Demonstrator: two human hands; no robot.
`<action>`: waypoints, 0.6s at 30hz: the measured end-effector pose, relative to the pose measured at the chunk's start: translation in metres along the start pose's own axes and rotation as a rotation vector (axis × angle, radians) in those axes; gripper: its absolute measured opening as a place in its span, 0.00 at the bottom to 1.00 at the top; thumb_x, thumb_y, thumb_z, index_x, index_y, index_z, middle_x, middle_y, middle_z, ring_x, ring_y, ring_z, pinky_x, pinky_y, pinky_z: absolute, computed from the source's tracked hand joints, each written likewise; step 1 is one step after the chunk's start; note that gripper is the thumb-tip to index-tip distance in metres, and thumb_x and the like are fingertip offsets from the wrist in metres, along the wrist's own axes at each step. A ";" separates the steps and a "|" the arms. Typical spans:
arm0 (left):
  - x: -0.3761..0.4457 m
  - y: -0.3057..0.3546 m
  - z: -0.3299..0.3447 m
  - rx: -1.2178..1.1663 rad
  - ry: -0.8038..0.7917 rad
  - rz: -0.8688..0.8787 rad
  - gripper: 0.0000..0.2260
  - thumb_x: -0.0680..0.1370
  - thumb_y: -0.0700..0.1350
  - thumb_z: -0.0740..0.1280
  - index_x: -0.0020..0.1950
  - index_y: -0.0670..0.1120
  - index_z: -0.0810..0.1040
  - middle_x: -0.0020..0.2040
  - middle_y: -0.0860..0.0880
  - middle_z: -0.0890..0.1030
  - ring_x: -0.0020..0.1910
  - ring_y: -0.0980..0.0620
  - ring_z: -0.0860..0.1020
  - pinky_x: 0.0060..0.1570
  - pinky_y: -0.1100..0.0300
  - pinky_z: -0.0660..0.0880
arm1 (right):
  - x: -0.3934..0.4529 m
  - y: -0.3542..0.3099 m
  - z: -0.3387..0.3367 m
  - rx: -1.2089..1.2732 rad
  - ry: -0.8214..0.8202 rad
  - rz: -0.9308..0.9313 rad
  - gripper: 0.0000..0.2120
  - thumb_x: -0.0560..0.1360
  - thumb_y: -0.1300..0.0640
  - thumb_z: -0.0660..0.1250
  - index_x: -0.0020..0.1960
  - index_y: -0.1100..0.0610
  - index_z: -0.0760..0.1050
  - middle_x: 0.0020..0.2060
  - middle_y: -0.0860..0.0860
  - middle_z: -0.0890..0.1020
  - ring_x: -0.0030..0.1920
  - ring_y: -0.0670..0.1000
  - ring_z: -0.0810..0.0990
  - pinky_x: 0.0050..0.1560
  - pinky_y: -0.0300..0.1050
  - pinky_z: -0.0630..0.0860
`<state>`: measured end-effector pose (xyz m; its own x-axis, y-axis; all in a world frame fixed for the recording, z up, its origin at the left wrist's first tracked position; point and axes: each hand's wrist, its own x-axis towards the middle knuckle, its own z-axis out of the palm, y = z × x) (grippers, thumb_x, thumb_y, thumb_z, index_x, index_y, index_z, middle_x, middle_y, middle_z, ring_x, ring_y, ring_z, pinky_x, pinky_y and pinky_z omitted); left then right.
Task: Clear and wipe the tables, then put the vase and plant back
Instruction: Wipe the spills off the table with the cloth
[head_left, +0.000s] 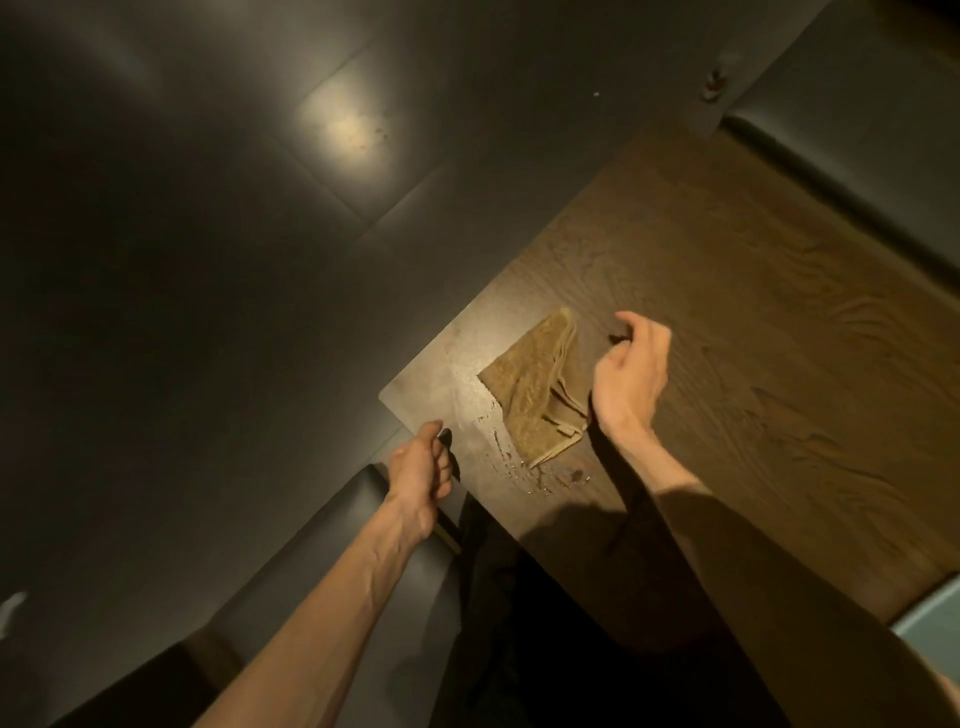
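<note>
Wooden table (727, 291) wet near corner; we see folded cloth (535, 395) lying there. Right hand (631, 374) hovers beside, fingers relaxed, empty. Left hand (418, 475) loosely curled at table edge; grip unclear.

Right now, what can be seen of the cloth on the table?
The cloth is tan, textured and folded into several layers, its stacked edges showing on the right side. It lies flat near the wooden table's corner, beside wet streaks. Neither hand touches it: the right hand hovers just right of it.

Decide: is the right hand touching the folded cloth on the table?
Apart. The head view shows bare table between the right hand and the folded cloth.
</note>
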<state>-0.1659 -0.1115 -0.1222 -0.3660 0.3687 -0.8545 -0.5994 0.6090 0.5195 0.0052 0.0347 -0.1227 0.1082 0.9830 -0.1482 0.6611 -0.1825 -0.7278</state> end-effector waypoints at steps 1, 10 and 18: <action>0.002 -0.002 -0.003 -0.010 0.005 -0.002 0.22 0.81 0.48 0.64 0.26 0.50 0.66 0.24 0.51 0.63 0.22 0.54 0.59 0.23 0.63 0.56 | -0.008 0.001 0.004 -0.038 -0.019 -0.189 0.20 0.78 0.70 0.58 0.67 0.61 0.74 0.67 0.57 0.72 0.55 0.48 0.74 0.51 0.26 0.67; 0.024 -0.018 -0.012 -0.029 0.015 -0.023 0.23 0.80 0.48 0.65 0.25 0.51 0.66 0.25 0.51 0.63 0.23 0.54 0.59 0.23 0.63 0.55 | -0.040 0.024 0.104 -0.747 -0.318 -0.493 0.38 0.81 0.32 0.41 0.82 0.54 0.44 0.82 0.57 0.44 0.81 0.59 0.39 0.78 0.65 0.41; 0.027 -0.018 -0.007 -0.010 0.035 -0.030 0.21 0.79 0.48 0.65 0.25 0.51 0.67 0.25 0.51 0.64 0.24 0.53 0.60 0.21 0.64 0.56 | -0.050 0.054 0.077 -0.679 -0.562 -0.913 0.25 0.85 0.46 0.48 0.79 0.55 0.61 0.79 0.53 0.62 0.80 0.54 0.55 0.80 0.57 0.52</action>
<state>-0.1696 -0.1172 -0.1547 -0.3725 0.3256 -0.8690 -0.6177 0.6119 0.4941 -0.0219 -0.0258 -0.2063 -0.8046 0.5720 -0.1593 0.5934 0.7649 -0.2507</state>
